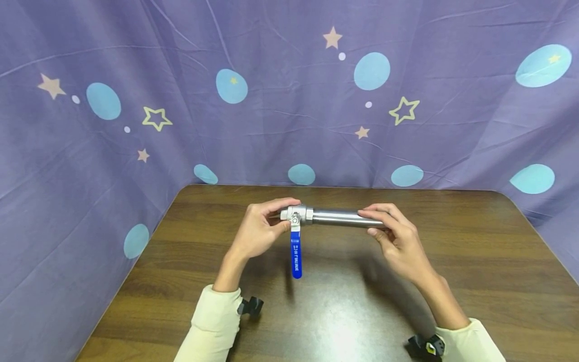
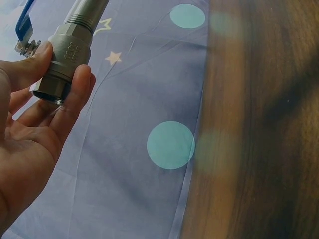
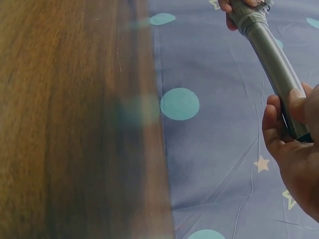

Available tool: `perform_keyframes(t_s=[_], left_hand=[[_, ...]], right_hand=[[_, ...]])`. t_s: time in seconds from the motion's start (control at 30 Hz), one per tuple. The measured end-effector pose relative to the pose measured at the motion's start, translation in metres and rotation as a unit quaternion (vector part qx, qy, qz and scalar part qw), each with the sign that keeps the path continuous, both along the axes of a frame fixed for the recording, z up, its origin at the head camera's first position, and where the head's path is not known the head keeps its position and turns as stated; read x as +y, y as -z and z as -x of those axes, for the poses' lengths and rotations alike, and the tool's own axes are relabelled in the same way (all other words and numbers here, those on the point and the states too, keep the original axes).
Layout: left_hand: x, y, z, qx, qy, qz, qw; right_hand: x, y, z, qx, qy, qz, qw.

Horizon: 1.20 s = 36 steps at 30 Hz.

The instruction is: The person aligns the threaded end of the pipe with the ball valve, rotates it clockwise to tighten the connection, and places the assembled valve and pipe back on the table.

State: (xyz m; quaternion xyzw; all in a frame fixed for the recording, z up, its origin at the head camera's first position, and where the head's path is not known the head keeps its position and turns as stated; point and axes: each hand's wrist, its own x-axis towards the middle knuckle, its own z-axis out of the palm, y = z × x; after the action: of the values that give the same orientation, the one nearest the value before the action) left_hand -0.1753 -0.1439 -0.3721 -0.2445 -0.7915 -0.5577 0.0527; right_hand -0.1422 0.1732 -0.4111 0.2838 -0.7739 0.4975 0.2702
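Note:
A metal ball valve (image 1: 297,214) with a blue lever handle (image 1: 296,255) is joined to a smooth steel pipe (image 1: 339,217), and both are held up level over the table. My left hand (image 1: 260,229) grips the valve body at its outer end, thumb in front and fingers behind. The valve's open end (image 2: 50,92) shows between thumb and fingers in the left wrist view. Around the far end of the pipe, the thumb and fingers of my right hand (image 1: 400,241) are closed; they hide part of that end. The lever points toward me, square to the pipe.
Below is a brown wood-grain table (image 1: 181,281). A purple curtain (image 1: 280,125) with stars and blue dots hangs along its back and sides. Black wrist mounts (image 1: 250,306) sit at both cream sleeves (image 1: 212,322). Shadows of the hands fall on the tabletop.

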Motion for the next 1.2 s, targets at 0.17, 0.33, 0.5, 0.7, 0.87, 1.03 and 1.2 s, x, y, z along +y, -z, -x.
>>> perform_keyframes(t_s=[0.17, 0.33, 0.5, 0.7, 0.87, 1.03, 1.2], left_hand=[[0.0001, -0.0009, -0.001, 0.003, 0.002, 0.001, 1.0], [0.0001, -0.001, -0.0016, 0.003, 0.001, 0.001, 1.0], [0.0008, -0.0015, -0.0014, 0.0, 0.0, 0.001, 1.0], [0.0012, -0.0013, -0.0011, -0.001, -0.003, 0.003, 1.0], [0.0015, -0.0021, -0.0015, 0.002, -0.003, 0.001, 1.0], [0.0011, -0.0014, -0.0008, 0.006, -0.002, -0.001, 1.0], [0.0011, -0.0009, -0.0001, 0.003, 0.0, -0.001, 1.0]], right_hand=[[0.0005, 0.0005, 0.0003, -0.017, -0.001, 0.001, 0.9999], [0.0014, 0.0021, 0.0004, -0.032, -0.007, 0.0, 0.9995], [0.0021, 0.0032, 0.0006, -0.04, -0.014, 0.0, 0.9991], [0.0003, 0.0028, 0.0001, -0.036, -0.019, 0.012, 0.9991], [-0.0004, 0.0006, -0.0004, -0.027, -0.006, -0.001, 0.9996], [0.0, -0.0007, -0.0012, -0.029, 0.001, -0.02, 0.9994], [-0.0015, -0.0016, -0.0013, -0.008, -0.011, -0.01, 0.9999]])
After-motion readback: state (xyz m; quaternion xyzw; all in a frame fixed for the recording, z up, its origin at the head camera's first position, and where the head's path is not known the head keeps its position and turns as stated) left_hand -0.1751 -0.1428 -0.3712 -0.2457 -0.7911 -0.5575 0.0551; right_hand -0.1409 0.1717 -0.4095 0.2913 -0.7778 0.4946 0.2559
